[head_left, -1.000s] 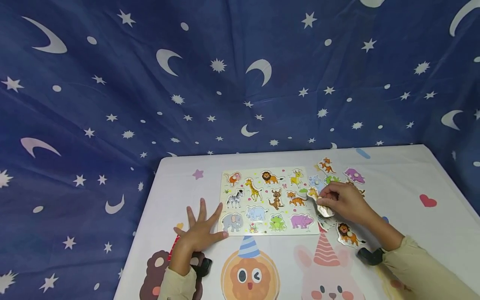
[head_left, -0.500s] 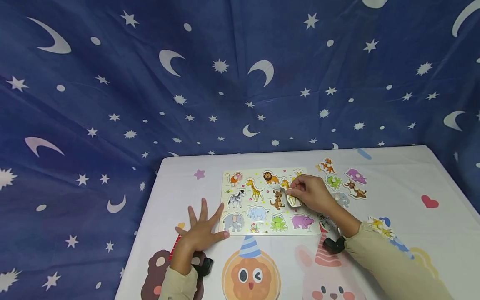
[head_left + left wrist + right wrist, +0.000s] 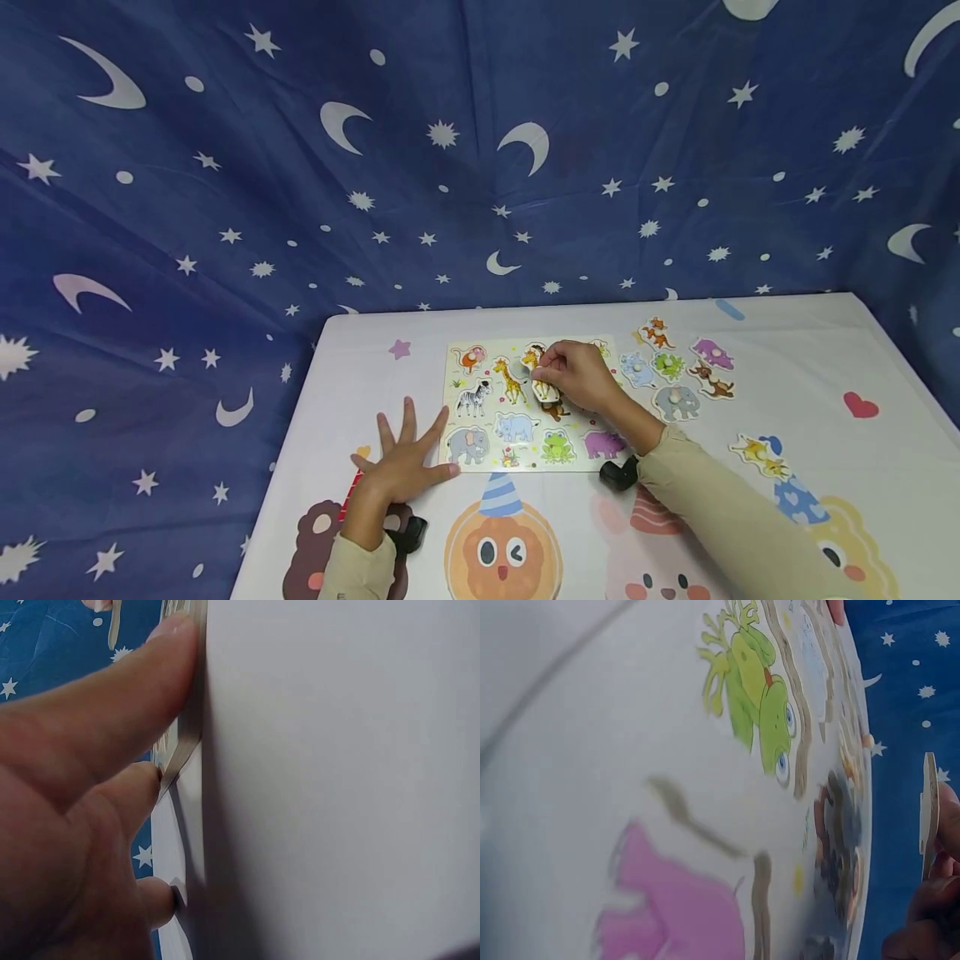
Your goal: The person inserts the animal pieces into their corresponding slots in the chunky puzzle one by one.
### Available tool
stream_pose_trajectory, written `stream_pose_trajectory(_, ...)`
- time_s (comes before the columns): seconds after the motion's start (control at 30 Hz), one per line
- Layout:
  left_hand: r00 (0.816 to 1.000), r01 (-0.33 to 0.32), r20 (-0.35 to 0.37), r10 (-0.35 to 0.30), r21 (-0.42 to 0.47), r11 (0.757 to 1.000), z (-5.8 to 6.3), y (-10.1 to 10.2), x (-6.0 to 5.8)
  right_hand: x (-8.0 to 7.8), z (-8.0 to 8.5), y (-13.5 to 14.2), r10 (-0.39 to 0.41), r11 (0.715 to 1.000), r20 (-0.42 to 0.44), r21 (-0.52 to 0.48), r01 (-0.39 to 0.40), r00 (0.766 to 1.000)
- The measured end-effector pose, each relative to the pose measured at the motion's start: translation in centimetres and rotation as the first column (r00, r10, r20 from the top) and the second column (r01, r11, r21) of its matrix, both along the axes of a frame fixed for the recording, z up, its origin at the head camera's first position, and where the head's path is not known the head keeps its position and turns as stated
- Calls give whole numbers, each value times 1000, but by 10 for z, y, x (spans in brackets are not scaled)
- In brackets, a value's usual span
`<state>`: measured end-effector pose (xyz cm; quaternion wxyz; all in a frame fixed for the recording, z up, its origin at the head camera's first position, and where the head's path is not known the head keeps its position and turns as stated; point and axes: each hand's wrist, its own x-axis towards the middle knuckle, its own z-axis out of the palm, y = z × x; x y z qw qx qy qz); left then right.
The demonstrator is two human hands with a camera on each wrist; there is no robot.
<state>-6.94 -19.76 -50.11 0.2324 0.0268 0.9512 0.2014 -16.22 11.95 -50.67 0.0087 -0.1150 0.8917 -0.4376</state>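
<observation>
A cream animal puzzle board (image 3: 579, 460) lies flat on the table, printed with animals in shallow recesses. My right hand (image 3: 581, 379) pinches a giraffe puzzle piece (image 3: 543, 390) over the board, just right of the printed giraffe (image 3: 509, 382). The right wrist view shows this wooden piece (image 3: 929, 814) edge-on, raised above the board. It overlaps the printed lion and kangaroo in the head view. Fingers spread, my left hand (image 3: 405, 467) rests at the board's left edge; its thumb (image 3: 169, 664) touches that edge in the left wrist view.
Right of the board lie several loose pieces, among them an elephant (image 3: 677, 402), a frog (image 3: 667, 365), a purple hippo (image 3: 712, 352) and a kangaroo (image 3: 711, 381). A yellow piece (image 3: 761, 456) lies nearer the right sleeve (image 3: 720, 500). A starry blue curtain (image 3: 450, 167) hangs behind the table.
My right hand has carried the giraffe piece leftward from the loose pieces at the board's right edge to over its upper middle. The left hand has stayed in place.
</observation>
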Motion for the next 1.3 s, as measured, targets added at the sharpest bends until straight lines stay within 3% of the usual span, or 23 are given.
stream_pose_trajectory(0.23,1000,6,-4,-6,12,1000,1,-1,2,-9,-10,-18,34,999,-8,-16,-34,999)
stream_pose_trajectory(0.6,1000,4,1,-4,14,1000,0,-1,2,-18,-18,-38,36,999,66,-3,-36,997)
stream_pose_trajectory(1.3,1000,8,6,-8,-13,1000,1,1,0,-21,-22,-44,10,995,146,99,-25,989)
